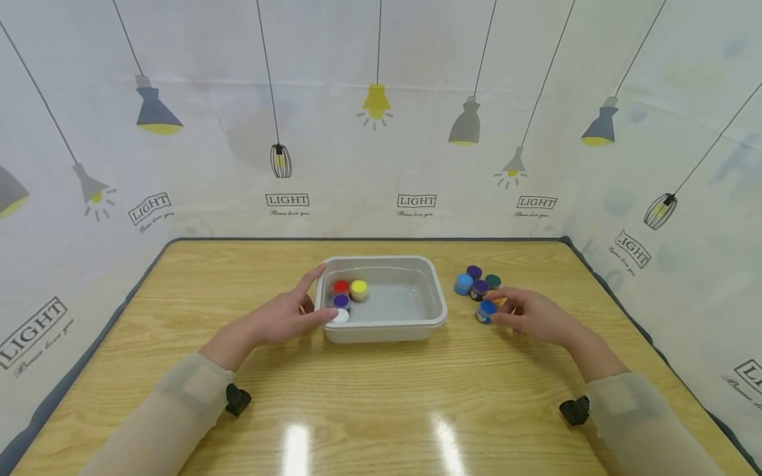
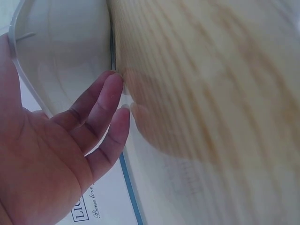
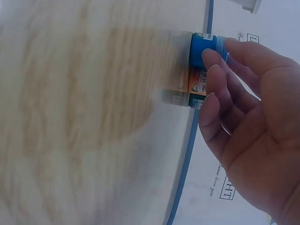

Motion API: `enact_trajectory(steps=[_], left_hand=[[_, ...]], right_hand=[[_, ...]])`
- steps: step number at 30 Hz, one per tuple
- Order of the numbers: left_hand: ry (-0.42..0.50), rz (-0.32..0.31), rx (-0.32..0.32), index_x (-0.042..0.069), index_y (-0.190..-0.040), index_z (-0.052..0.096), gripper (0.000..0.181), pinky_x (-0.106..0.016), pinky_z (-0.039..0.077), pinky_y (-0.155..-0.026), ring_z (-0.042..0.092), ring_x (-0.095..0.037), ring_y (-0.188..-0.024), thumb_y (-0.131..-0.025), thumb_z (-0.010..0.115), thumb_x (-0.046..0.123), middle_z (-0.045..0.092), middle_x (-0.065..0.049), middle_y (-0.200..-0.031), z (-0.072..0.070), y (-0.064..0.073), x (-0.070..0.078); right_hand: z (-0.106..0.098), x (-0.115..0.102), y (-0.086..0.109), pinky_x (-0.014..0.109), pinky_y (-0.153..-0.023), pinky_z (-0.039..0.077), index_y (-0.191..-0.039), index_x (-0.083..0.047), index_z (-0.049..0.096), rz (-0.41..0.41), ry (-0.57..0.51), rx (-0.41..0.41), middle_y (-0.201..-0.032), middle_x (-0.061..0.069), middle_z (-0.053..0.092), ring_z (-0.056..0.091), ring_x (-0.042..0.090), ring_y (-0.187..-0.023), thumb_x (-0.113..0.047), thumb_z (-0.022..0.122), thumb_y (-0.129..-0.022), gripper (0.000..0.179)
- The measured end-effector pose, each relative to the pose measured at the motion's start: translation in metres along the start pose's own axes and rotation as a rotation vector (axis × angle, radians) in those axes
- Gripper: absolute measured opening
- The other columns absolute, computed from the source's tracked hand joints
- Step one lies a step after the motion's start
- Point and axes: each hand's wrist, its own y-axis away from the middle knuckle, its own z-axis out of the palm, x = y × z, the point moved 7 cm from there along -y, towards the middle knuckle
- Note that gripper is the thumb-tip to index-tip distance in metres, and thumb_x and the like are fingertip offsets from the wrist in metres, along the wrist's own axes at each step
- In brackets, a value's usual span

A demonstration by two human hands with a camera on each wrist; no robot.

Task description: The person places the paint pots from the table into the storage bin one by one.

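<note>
A light grey plastic tub (image 1: 381, 332) stands on the table with several small paint jars at its left end: red-lidded (image 1: 341, 287), yellow-lidded (image 1: 358, 289), purple-lidded (image 1: 341, 301) and white-lidded (image 1: 341, 317). My left hand (image 1: 282, 318) rests against the tub's left end, thumb and forefinger spread along the rim, the other fingers loosely bent beside the wall. Right of the tub, my right hand (image 1: 536, 316) pinches a blue paint jar (image 1: 485, 312) between thumb and forefinger. An orange jar (image 3: 197, 80) is partly hidden behind its fingers.
Close by the blue jar stand a light-blue jar (image 1: 464, 285), two purple-lidded jars (image 1: 473, 272) and a dark green jar (image 1: 493, 281). The wooden table (image 1: 381, 396) meets a printed cloth backdrop (image 1: 333, 221) at the back and both sides.
</note>
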Motion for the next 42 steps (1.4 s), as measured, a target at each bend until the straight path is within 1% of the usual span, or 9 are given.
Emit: enact_trajectory(steps=[7,14,19,25,28,32,36,42], left_hand=[[-0.001,-0.003,0.0,0.042,-0.176,-0.004,0.102,-0.037,0.056,-0.076,0.066,-0.025,-0.095,-0.103,0.061,0.071,0.07,-0.014,-0.122,-0.001,0.0,0.001],[-0.007,0.011,0.005,0.039,-0.177,-0.004,0.103,-0.037,0.056,-0.077,0.066,-0.024,-0.094,-0.103,0.061,0.07,0.071,-0.013,-0.12,-0.001,0.0,0.002],[-0.011,0.014,0.008,0.039,-0.177,-0.005,0.103,-0.037,0.056,-0.077,0.066,-0.023,-0.093,-0.104,0.061,0.07,0.071,-0.013,-0.119,-0.001,0.0,0.002],[-0.013,0.009,0.01,0.039,-0.177,-0.004,0.103,-0.037,0.056,-0.077,0.066,-0.023,-0.093,-0.103,0.061,0.07,0.071,-0.013,-0.119,-0.001,0.001,0.002],[-0.012,0.008,0.008,0.04,-0.177,-0.004,0.103,-0.037,0.056,-0.077,0.066,-0.023,-0.093,-0.103,0.061,0.071,0.071,-0.013,-0.119,-0.001,0.001,0.002],[-0.014,0.009,0.006,0.039,-0.177,-0.004,0.103,-0.037,0.056,-0.077,0.066,-0.023,-0.093,-0.103,0.061,0.071,0.071,-0.013,-0.12,0.0,0.0,0.002],[-0.016,0.007,0.01,0.04,-0.177,-0.004,0.102,-0.037,0.056,-0.077,0.066,-0.023,-0.093,-0.104,0.061,0.07,0.071,-0.014,-0.12,-0.001,0.0,0.002],[-0.014,0.007,0.011,0.039,-0.177,-0.004,0.102,-0.037,0.056,-0.075,0.066,-0.023,-0.092,-0.104,0.061,0.069,0.071,-0.014,-0.119,-0.001,0.001,0.003]], right_hand=[[0.005,0.0,-0.003,0.033,-0.07,0.058,-0.15,-0.011,0.063,0.017,-0.019,-0.021,-0.107,0.009,0.069,0.063,0.024,-0.085,-0.023,0.075,-0.107,0.047],[0.007,-0.002,-0.004,0.031,-0.067,0.055,-0.15,-0.01,0.061,0.0,-0.018,-0.018,-0.103,0.009,0.067,0.062,0.024,-0.081,-0.023,0.076,-0.106,0.049],[0.011,-0.002,-0.006,0.031,-0.068,0.056,-0.146,-0.01,0.063,-0.004,-0.001,-0.017,-0.102,0.008,0.066,0.062,0.023,-0.08,-0.025,0.077,-0.105,0.046],[0.013,-0.007,-0.004,0.031,-0.069,0.055,-0.144,-0.01,0.064,-0.036,0.019,-0.013,-0.098,0.006,0.067,0.062,0.021,-0.077,-0.024,0.076,-0.105,0.042],[0.012,-0.012,-0.001,0.031,-0.067,0.056,-0.143,-0.009,0.065,-0.056,0.006,-0.011,-0.096,0.006,0.067,0.062,0.021,-0.076,-0.022,0.076,-0.105,0.041],[0.006,-0.022,0.003,0.03,-0.063,0.055,-0.141,-0.008,0.066,-0.099,-0.015,0.023,-0.094,0.006,0.067,0.061,0.016,-0.072,-0.019,0.077,-0.105,0.039],[-0.002,-0.037,0.005,0.027,-0.062,0.05,-0.138,-0.011,0.069,-0.138,-0.016,0.064,-0.092,0.005,0.066,0.058,0.014,-0.072,-0.019,0.079,-0.103,0.036],[-0.007,-0.061,0.006,0.026,-0.064,0.049,-0.134,-0.017,0.07,-0.187,-0.028,0.076,-0.094,0.005,0.062,0.056,0.015,-0.074,-0.019,0.079,-0.103,0.032]])
